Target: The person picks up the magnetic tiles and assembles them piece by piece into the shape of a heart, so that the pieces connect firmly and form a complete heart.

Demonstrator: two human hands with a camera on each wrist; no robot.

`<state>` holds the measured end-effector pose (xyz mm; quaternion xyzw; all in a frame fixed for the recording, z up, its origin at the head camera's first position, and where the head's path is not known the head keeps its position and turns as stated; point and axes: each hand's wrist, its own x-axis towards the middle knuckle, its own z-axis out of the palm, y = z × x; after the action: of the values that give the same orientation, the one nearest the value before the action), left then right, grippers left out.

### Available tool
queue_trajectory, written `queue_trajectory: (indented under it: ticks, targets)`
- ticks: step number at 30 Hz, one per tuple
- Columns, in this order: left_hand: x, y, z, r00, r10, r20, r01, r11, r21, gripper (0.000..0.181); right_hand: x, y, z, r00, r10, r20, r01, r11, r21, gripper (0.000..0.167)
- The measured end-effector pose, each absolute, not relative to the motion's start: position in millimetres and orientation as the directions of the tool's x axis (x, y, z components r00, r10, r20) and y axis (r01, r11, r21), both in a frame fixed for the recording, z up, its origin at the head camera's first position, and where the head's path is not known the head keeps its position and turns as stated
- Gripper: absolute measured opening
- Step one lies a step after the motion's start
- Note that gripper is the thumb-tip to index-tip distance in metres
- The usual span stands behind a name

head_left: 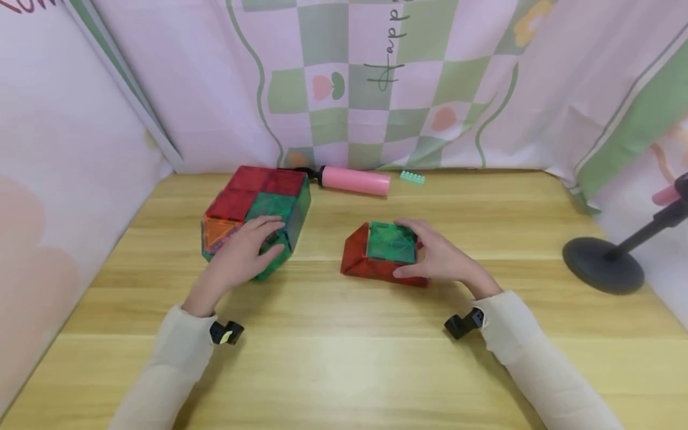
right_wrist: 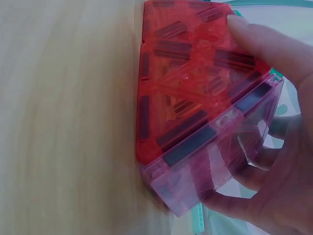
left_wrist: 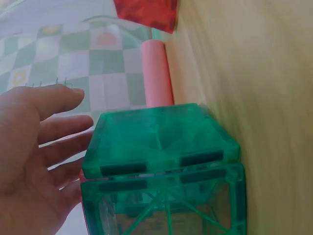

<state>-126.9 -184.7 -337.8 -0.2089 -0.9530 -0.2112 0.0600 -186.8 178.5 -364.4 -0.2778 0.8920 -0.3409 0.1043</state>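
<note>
On the left of the table is a large block of magnetic tiles [head_left: 231, 200], red and green on top with an orange tile at its near left. My left hand [head_left: 236, 257] lies over its near side with fingers extended; in the left wrist view that hand [left_wrist: 29, 147] is beside the green tiles [left_wrist: 161, 142], fingers spread. To the right sits a smaller magnetic-tile block [head_left: 376, 270] with a green top and sloped ends. My right hand [head_left: 443, 254] grips its right end, thumb in front, fingers behind. The right wrist view shows its red side [right_wrist: 195, 73] and a clear pink end tile [right_wrist: 220, 152].
A pink hand pump [head_left: 356, 181] with a black end lies at the back, beside a small mint studded brick [head_left: 412, 177]. A black round stand base [head_left: 603, 266] is at the right. Patterned cloth [head_left: 349, 77] hangs behind the table.
</note>
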Motion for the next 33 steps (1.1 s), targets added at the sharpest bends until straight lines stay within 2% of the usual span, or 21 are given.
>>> queue_trajectory:
  ticks: [9, 15, 19, 23, 26, 29, 31, 33]
  targets:
    - [-128, -179, -340, -0.907, 0.347, 0.24, 0.406, 0.871, 0.277, 0.038, -176, 163, -358, -0.86, -0.51, 0.016, -0.398, 0.651, -0.646, 0.093]
    - [-124, -152, -346, -0.892, 0.314, 0.326, 0.411, 0.865, 0.29, 0.03, -172, 155, -355, -0.882, -0.471, 0.009, -0.366, 0.672, -0.643, 0.092]
    - [-121, -126, -355, -0.908, 0.287, 0.304, 0.396, 0.823, 0.408, 0.029, -171, 151, -353, -0.898, -0.44, -0.029, -0.317, 0.69, -0.65, 0.092]
    - [-121, -105, -368, -0.97, 0.17, 0.172, 0.241, 0.728, 0.641, 0.034, -173, 148, -348, -0.909, -0.404, -0.103, -0.238, 0.705, -0.668, 0.09]
    - [-121, -92, -381, -0.993, 0.12, 0.017, 0.082, 0.569, 0.818, 0.035, -175, 148, -343, -0.91, -0.377, -0.174, -0.153, 0.694, -0.704, 0.089]
    - [-121, -75, -391, -0.967, 0.198, -0.161, -0.116, 0.218, 0.969, 0.028, -179, 150, -337, -0.9, -0.355, -0.254, -0.048, 0.66, -0.75, 0.086]
    - [-120, -63, -395, -0.931, 0.276, -0.241, -0.263, -0.046, 0.964, 0.023, -184, 152, -335, -0.883, -0.35, -0.314, 0.028, 0.628, -0.778, 0.085]
    - [-120, -55, -396, -0.903, 0.327, -0.278, -0.361, -0.23, 0.904, 0.024, -187, 154, -334, -0.858, -0.361, -0.365, 0.098, 0.583, -0.807, 0.084]
